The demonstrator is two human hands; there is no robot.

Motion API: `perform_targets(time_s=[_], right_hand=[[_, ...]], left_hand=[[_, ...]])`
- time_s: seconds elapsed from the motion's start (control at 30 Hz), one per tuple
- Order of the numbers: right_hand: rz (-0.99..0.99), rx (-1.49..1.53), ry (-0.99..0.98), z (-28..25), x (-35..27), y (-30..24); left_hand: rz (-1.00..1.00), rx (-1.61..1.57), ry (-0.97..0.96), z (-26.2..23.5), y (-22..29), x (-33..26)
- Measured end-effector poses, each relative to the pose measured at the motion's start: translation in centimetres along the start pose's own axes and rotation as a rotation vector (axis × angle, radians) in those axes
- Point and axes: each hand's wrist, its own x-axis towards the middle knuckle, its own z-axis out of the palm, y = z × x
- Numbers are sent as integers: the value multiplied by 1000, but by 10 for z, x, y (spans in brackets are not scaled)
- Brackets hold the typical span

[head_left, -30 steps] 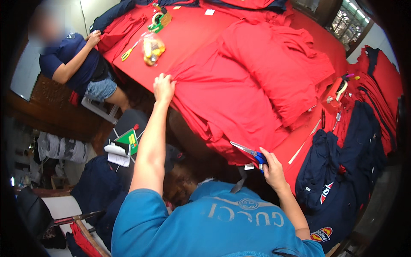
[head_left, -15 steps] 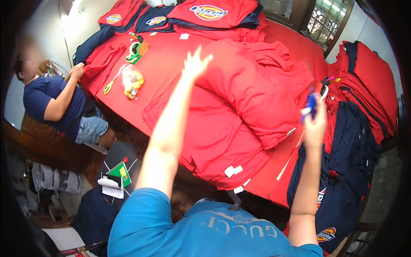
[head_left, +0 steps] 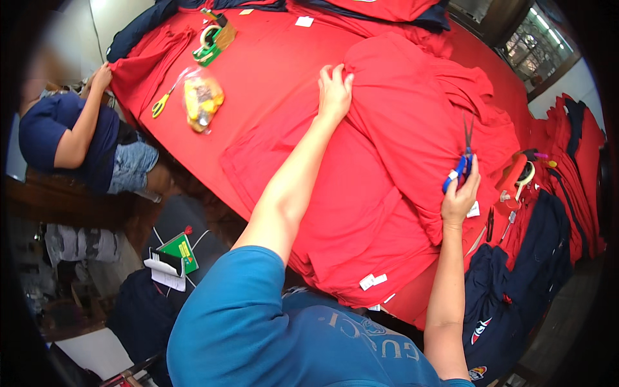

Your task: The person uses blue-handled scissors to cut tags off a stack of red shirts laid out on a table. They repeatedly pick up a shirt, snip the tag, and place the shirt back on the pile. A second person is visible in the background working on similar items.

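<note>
Head view: two hands show. The left hand (head_left: 335, 90) lies flat, fingers spread, on a red shirt (head_left: 361, 193) at upper centre, holding nothing. The right hand (head_left: 461, 197), right of centre, is closed round one pair of blue-handled snips (head_left: 463, 151), blades pointing up. The shirt covers the red table (head_left: 271, 58). Two white labels (head_left: 373, 281) sit on its lower hem, and two small paper squares lie at the top edge. At upper left lie one clear bag (head_left: 202, 100) of yellow things, one pair of yellow scissors (head_left: 161, 103) and one green tape dispenser (head_left: 209, 42). Another person (head_left: 77, 138) sits at left.
</note>
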Motion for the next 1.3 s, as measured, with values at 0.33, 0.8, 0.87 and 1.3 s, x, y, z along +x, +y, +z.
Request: perform_targets(time_s=[0.33,0.8,0.87,1.3], right_hand=[[-57,70,39,-1,4,4],[-202,502,-766,-61,-183,-117],[-197,521,-713,-60,-184,-112],[345,801,-830,-128,-206,-44]], left_hand=[[120,880,-338,-206,-81,-96],[-100,192,-133,-203,107,-353],[-114,205,-46,-207,124,-351],[-217,438,-705,-206,180,-399]])
